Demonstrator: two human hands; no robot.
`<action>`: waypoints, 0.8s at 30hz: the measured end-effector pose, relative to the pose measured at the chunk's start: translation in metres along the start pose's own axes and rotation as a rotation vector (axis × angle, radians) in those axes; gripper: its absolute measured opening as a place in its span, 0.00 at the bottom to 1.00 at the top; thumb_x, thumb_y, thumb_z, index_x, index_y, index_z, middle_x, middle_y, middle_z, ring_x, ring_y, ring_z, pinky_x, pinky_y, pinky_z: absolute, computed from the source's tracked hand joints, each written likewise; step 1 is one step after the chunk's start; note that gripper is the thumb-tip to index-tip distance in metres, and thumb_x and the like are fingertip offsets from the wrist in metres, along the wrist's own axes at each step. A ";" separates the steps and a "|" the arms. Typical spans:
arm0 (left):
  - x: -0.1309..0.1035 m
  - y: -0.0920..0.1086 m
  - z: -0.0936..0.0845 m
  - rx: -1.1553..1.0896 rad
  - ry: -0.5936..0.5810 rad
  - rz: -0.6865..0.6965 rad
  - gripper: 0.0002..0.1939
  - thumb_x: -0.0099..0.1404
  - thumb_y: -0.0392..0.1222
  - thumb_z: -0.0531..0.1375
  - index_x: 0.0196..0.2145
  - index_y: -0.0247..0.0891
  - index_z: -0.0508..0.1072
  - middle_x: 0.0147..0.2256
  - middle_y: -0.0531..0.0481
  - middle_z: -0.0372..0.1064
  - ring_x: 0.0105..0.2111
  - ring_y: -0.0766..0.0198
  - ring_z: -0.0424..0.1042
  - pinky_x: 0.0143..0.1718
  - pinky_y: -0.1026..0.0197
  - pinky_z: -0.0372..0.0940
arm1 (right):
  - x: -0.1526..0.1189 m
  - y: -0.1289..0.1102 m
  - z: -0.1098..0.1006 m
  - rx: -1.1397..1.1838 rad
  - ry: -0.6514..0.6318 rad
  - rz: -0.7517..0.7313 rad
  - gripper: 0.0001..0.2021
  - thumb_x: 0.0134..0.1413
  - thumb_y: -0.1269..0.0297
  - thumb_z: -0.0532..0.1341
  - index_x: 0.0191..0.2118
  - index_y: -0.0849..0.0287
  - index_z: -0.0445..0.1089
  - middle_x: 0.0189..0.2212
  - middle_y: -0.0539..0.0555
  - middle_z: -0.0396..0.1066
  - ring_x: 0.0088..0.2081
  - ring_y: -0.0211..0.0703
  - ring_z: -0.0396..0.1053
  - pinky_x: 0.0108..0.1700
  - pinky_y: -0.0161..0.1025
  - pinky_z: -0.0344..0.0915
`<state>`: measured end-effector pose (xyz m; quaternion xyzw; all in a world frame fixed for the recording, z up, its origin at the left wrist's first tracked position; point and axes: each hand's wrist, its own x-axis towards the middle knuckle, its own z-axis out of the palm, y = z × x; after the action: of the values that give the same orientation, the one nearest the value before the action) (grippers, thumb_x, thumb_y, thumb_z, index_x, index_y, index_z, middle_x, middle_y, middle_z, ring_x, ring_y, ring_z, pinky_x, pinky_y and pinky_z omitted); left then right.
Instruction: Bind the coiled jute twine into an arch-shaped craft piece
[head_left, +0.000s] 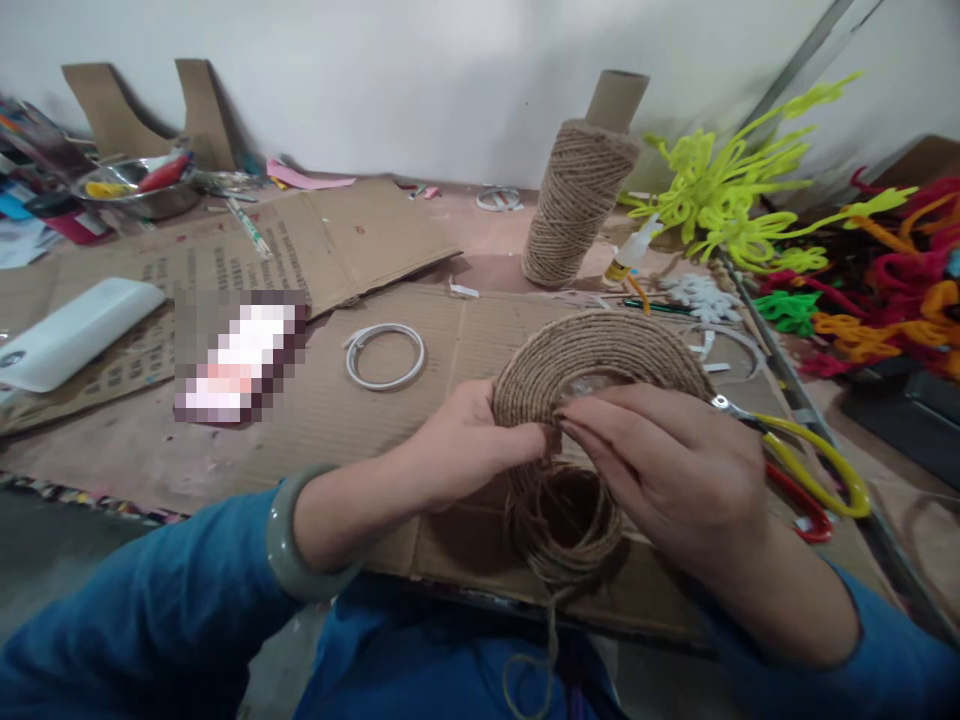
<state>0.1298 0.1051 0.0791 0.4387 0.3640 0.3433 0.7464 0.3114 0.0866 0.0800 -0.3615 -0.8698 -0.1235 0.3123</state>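
A flat ring covered with rows of jute twine (600, 345) is held up over the cardboard. My left hand (465, 445) grips its left side, thumb lying across the lower edge. At the ring's inner edge the fingertips of my right hand (675, 465) are pinched together on the jute twine; the exact strand is hidden. Below hangs a loose coil of jute twine (566, 530), its tail trailing toward my lap. Yellow-and-red scissors (814, 460) lie beside my right hand, partly covered by it.
A large twine spool (581, 200) stands behind the ring, beside a small glue bottle (630, 255). A white strip coil (385, 357) lies on the cardboard sheet (330, 430). Left are a phone (244, 360) and white power bank (79, 335). Yellow fuzzy stems (720, 190) lie right.
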 end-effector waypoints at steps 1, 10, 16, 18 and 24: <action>0.000 0.000 0.000 -0.006 0.003 0.002 0.04 0.48 0.30 0.62 0.25 0.33 0.72 0.24 0.55 0.66 0.27 0.69 0.65 0.34 0.64 0.61 | 0.000 0.000 0.000 0.006 0.001 0.000 0.11 0.55 0.75 0.61 0.44 0.59 0.69 0.35 0.54 0.76 0.34 0.41 0.74 0.35 0.38 0.68; 0.003 0.004 -0.004 0.018 0.092 0.038 0.01 0.49 0.32 0.61 0.23 0.33 0.71 0.21 0.54 0.67 0.23 0.70 0.64 0.27 0.66 0.60 | 0.001 0.001 0.000 0.026 -0.013 0.087 0.08 0.54 0.74 0.62 0.42 0.63 0.69 0.36 0.58 0.76 0.37 0.46 0.75 0.39 0.40 0.69; 0.002 0.002 -0.004 0.070 0.105 0.054 0.03 0.49 0.34 0.62 0.25 0.33 0.71 0.22 0.54 0.66 0.24 0.70 0.63 0.28 0.65 0.58 | 0.002 -0.002 -0.002 0.017 -0.029 0.133 0.02 0.56 0.72 0.61 0.36 0.61 0.70 0.30 0.55 0.76 0.32 0.43 0.75 0.33 0.38 0.65; 0.002 0.000 -0.004 0.090 0.082 0.051 0.03 0.49 0.34 0.61 0.25 0.33 0.70 0.22 0.54 0.65 0.24 0.70 0.62 0.28 0.65 0.58 | 0.003 -0.003 -0.002 0.008 -0.003 0.130 0.02 0.56 0.72 0.61 0.36 0.61 0.70 0.29 0.54 0.76 0.31 0.42 0.74 0.33 0.38 0.65; 0.001 -0.005 -0.003 0.120 0.075 0.038 0.04 0.49 0.35 0.61 0.24 0.34 0.67 0.23 0.55 0.63 0.25 0.69 0.62 0.29 0.64 0.58 | 0.005 -0.005 0.000 -0.042 0.065 0.107 0.01 0.55 0.71 0.62 0.33 0.60 0.70 0.26 0.52 0.75 0.27 0.39 0.72 0.31 0.36 0.63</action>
<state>0.1291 0.1054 0.0738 0.4762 0.4032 0.3514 0.6980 0.3052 0.0858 0.0830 -0.4099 -0.8357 -0.1366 0.3389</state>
